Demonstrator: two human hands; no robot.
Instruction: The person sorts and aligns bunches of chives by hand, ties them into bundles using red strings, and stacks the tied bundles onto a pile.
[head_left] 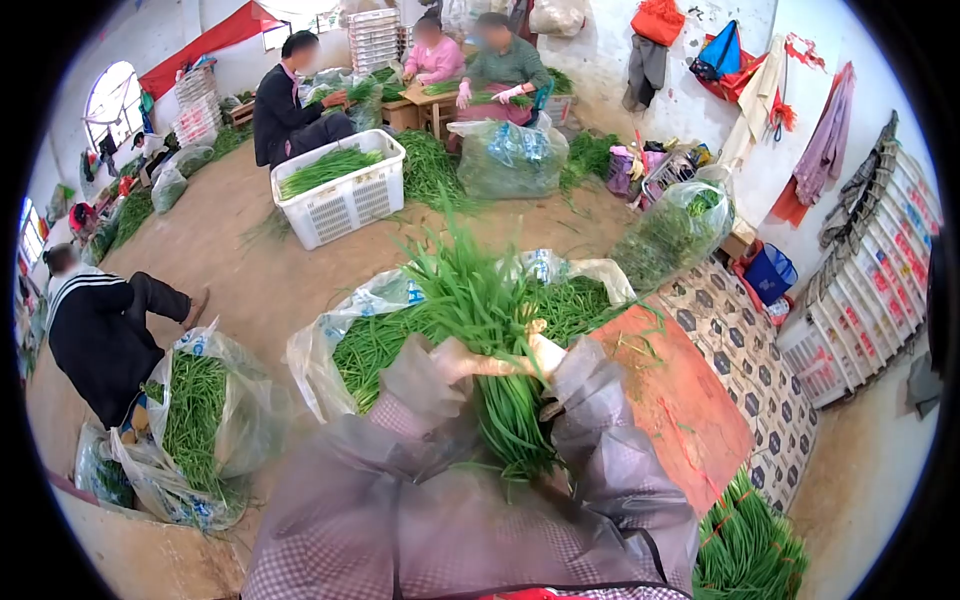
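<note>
A thick bunch of garlic chives (pixel 505 410) stands in front of my body, its leaves fanning out at the top and its lower ends hanging towards my lap. My left hand (pixel 456 362), in a pale glove, reaches in from the left and is closed on the bunch's middle. From the right, my gloved right hand (pixel 545 352) is closed around the same part; some leaves cover its fingers. Just beyond lies an open plastic bag (pixel 310 355) full of loose chives (pixel 375 345). Both my sleeves are covered by translucent grey plastic.
A reddish board (pixel 665 400) lies to my right, with tied chive bundles (pixel 750 545) nearer me. A white crate (pixel 345 210) of greens stands ahead. Another filled bag (pixel 195 415) is at left beside a seated person (pixel 95 330). Several people work at the back.
</note>
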